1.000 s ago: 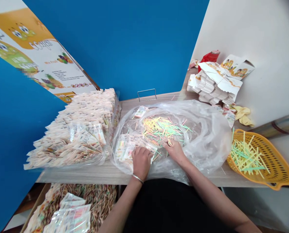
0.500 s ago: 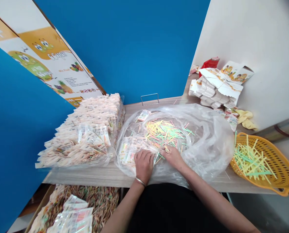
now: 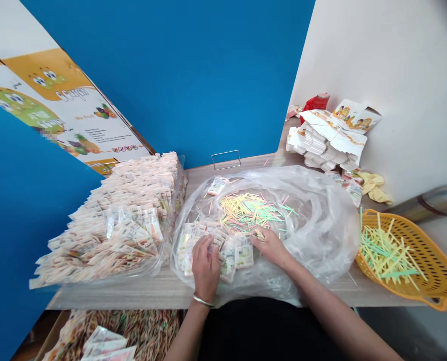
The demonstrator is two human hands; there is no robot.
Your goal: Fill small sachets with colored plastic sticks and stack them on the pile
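- Grip: right hand (image 3: 268, 246) is curled closed, pale yellow stick ends (image 3: 259, 233) showing in it; fingertips at the corner of the near packet (image 3: 243, 253). Can't tell if that corner is pinched or just touched.
- Left hand (image 3: 206, 263) lies palm-down over the spread packets (image 3: 188, 243), left of the right-hand grip. Can't tell if it holds one.
- Risk: packets overlap beside the grip, so two could drag together.
- Risk: loose stick pile (image 3: 253, 208) sits just beyond the grip; a forearm or knuckle sweep could scatter it into the packets.
- Risk: clear plastic (image 3: 321, 210) is rumpled right of the grip, under the right forearm; a snag could shift everything on it.
- Containers: clear bag (image 3: 166, 253), well left of the grip, is heaped with packets; the front slope looks loose, could slide if bumped.
- Yellow basket (image 3: 439, 271), far right of the grip, holds longer yellow and green strips (image 3: 391, 250), some poking past the rim.
- Box (image 3: 52, 335), below and left of the grip, is full of packets, a few lying flat on top.
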